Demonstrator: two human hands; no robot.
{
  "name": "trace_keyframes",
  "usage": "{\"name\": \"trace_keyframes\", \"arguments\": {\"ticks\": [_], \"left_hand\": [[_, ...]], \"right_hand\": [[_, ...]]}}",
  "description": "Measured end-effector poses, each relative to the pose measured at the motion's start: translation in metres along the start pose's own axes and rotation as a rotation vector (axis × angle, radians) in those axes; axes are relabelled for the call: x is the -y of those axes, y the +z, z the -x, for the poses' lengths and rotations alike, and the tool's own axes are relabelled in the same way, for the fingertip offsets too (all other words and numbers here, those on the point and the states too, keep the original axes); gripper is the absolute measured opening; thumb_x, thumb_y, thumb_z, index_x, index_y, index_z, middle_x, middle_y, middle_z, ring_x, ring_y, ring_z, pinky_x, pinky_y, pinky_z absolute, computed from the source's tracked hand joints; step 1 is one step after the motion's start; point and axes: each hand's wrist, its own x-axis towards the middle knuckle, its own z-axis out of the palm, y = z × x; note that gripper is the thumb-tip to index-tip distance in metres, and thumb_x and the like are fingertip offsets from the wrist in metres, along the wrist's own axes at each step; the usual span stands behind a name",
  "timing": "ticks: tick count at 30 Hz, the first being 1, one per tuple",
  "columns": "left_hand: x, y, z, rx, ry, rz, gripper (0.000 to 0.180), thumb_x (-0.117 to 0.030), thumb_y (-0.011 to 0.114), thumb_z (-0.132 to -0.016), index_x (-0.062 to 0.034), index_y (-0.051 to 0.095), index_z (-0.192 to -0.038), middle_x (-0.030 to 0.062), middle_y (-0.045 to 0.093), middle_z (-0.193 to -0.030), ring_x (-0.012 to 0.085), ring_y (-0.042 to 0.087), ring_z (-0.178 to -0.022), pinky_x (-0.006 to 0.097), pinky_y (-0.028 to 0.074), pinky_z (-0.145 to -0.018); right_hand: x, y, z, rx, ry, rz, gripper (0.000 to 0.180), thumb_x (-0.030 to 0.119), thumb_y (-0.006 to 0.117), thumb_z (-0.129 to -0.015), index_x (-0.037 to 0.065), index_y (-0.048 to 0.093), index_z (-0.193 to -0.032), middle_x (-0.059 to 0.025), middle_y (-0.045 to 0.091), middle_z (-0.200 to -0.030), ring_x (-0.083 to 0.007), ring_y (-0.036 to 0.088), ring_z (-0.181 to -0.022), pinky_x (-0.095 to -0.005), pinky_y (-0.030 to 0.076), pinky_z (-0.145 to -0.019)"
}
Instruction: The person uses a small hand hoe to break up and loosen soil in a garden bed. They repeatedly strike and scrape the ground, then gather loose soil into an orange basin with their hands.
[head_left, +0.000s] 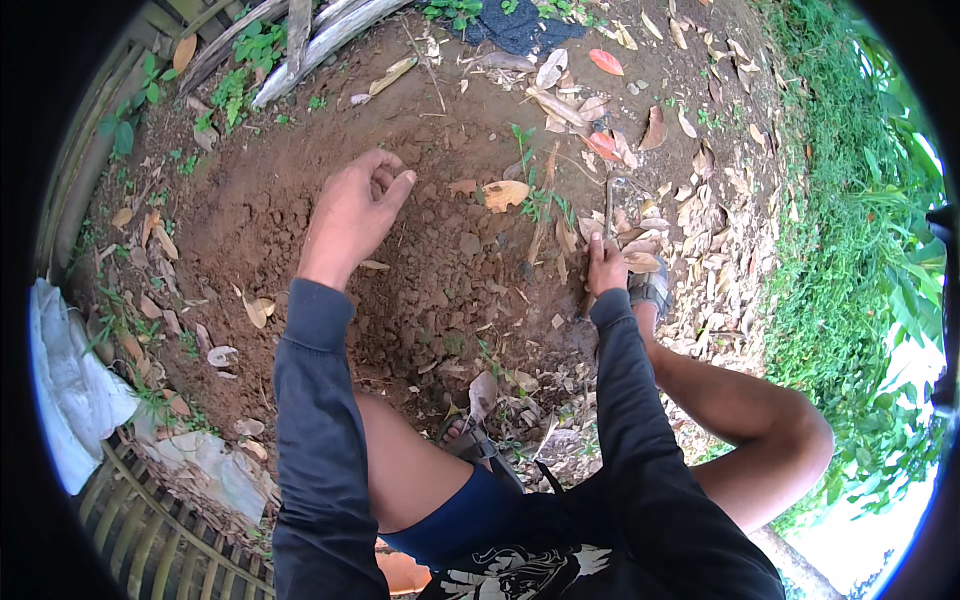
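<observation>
I see the person's left hand point(355, 215) half open, fingers loosely bent, above a patch of crumbly brown soil point(430, 275). At the patch's right edge, the right hand point(606, 268) is closed around a thin-shafted tool point(610, 205) pointing toward the far edge, near dry leaves point(654, 130) and a sandalled foot point(652, 290).
</observation>
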Motion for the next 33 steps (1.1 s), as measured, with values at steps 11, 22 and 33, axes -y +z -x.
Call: {"name": "trace_keyframes", "arguments": {"ticks": [11, 22, 33], "left_hand": [[-0.004, -0.002, 0.003, 0.016, 0.078, -0.075, 0.039, -0.034, 0.068, -0.098, -0.0019, 0.069, -0.12, 0.0172, 0.073, -0.097, 0.0328, 0.07, -0.088, 0.045, 0.055, -0.083], [0.007, -0.017, 0.009, -0.072, 0.102, -0.04, 0.033, -0.033, 0.07, -0.099, -0.0045, 0.073, -0.115, 0.0111, 0.074, -0.093, 0.0201, 0.068, -0.081, 0.037, 0.056, -0.077], [0.014, -0.035, 0.025, -0.152, 0.077, -0.041, 0.034, -0.034, 0.069, -0.099, -0.0038, 0.074, -0.112, 0.0097, 0.074, -0.093, 0.0199, 0.068, -0.081, 0.037, 0.056, -0.078]], "right_hand": [[0.093, -0.023, 0.016, 0.569, 0.321, -0.897, 0.03, 0.023, 0.059, -0.108, 0.005, 0.056, -0.131, -0.009, 0.069, -0.112, -0.0196, 0.07, -0.091, -0.0347, 0.063, -0.081], [0.25, 0.105, 0.115, 0.637, -0.313, -0.166, 0.043, 0.039, 0.059, -0.105, -0.003, 0.068, -0.105, -0.0268, 0.073, -0.099, -0.0476, 0.069, -0.089, -0.0539, 0.053, -0.087], [0.207, 0.109, 0.12, 0.863, -0.597, -0.285, 0.067, 0.017, 0.072, -0.095, 0.014, 0.044, -0.156, -0.0215, 0.054, -0.148, -0.0345, 0.054, -0.137, -0.0415, 0.051, -0.106]]}}
